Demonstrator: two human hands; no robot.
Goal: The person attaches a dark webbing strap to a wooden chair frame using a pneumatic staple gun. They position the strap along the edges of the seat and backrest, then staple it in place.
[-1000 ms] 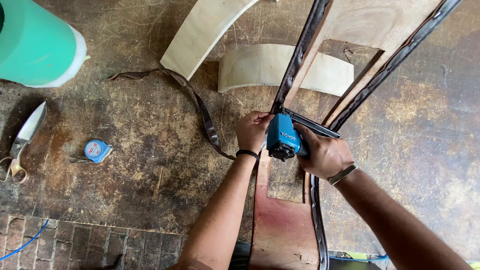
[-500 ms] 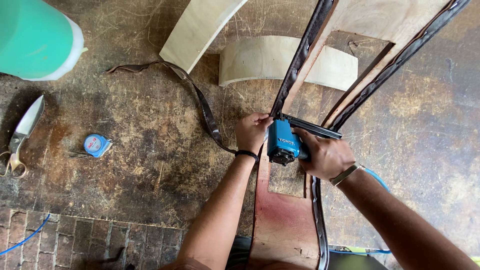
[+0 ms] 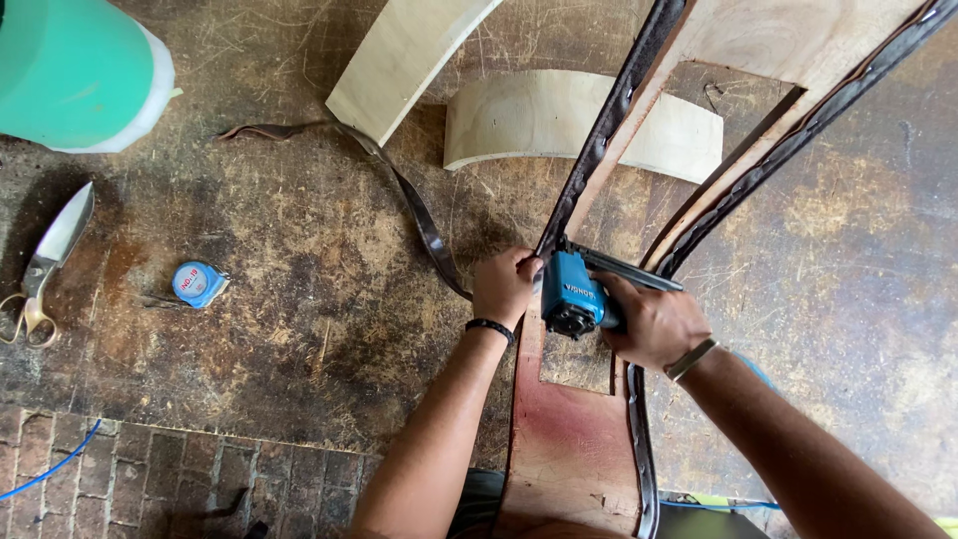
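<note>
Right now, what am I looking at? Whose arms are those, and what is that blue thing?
The picture comes from a camera worn on a person's head, looking down, so the two arms are that person's own. The right hand grips a blue power tool, probably a staple gun, pressed against a wooden frame with a dark strip along its edge. The left hand rests on that dark strip right beside the tool. All of it lies on a scratched brown work surface. Also there: two curved pale wooden pieces, a loose dark strip, a small blue tape measure, scissors at the left edge, and a big green roll in the corner.
</note>
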